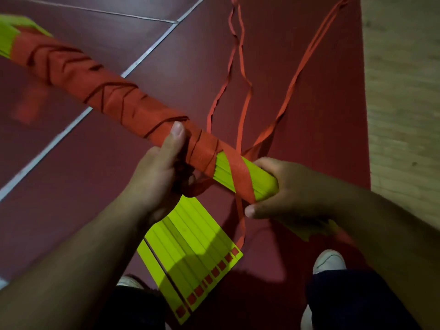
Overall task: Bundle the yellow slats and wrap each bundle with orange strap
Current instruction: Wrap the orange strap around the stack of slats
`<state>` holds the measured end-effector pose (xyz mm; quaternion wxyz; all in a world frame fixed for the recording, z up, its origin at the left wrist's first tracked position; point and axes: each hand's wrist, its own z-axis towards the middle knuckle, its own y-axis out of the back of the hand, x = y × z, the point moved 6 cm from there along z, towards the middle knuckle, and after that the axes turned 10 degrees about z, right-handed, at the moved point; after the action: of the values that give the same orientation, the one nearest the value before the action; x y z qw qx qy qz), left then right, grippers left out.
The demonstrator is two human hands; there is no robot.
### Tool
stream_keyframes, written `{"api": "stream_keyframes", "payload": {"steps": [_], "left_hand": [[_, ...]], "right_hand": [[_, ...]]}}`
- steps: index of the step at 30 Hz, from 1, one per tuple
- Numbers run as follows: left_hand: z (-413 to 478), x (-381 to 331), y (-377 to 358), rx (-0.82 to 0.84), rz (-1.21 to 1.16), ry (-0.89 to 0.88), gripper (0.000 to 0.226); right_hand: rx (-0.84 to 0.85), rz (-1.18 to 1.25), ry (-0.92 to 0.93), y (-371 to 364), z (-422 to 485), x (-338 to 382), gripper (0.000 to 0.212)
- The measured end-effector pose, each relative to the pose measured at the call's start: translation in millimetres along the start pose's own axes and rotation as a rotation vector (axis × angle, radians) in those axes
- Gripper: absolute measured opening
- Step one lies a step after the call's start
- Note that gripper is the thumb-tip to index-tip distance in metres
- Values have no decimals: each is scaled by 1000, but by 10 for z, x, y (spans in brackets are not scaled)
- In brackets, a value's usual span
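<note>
A long bundle of yellow slats [247, 177] runs from the upper left to the lower right, held above the floor. Orange strap [100, 89] covers most of its length in overlapping turns; bare yellow shows at both ends. My left hand [154, 177] grips the wrapped part from below, thumb on top. My right hand [290, 191] holds the bundle's near end, where one strap turn crosses the yellow. Loose strap [240, 96] trails away over the floor.
Several loose yellow slats [190, 253] with small red squares at their ends lie side by side on the dark red floor [142, 20] below the bundle. My shoes [329, 260] show at the bottom. A pale mat [404, 91] borders the right side.
</note>
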<state>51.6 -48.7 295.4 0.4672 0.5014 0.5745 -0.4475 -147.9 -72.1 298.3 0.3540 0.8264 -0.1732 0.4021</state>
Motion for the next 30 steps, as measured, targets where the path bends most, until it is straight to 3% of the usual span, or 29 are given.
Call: {"api": "stream_keyframes", "payload": {"steps": [2,7,10,13,15,20,24,26,28,30], "left_hand": [[17,1,28,68,32,-27,57],[67,-45,107,-15,86,-9,53],[49,8,4,-48,183,83,51],[23,84,-87,-98,27,110,57],[44,88,-53,-132,-15,67,58],[77,-71,21,-66,-53,-40,76],[39,-99,-67,39,-65,-74,83],[46,-135,-80,68,-74,-88,68],[76,-159,-51,56,-46,-80,50],[84,-180,-13,0,50,-65,48]], "right_hand": [[7,57,51,-82,24,23,30],[-544,-233,166,43,-1,70,35],[-684,-375,171,72,-36,36,41],[-686,-389,198,-71,-30,26,46],[-626,-271,248,-133,-19,57,49],[-118,47,48,-38,9,24,59],[154,315,48,-218,-25,75,20],[89,306,99,-255,-10,97,22],[-97,174,174,-214,16,104,27],[-287,46,218,-152,16,96,20]]}}
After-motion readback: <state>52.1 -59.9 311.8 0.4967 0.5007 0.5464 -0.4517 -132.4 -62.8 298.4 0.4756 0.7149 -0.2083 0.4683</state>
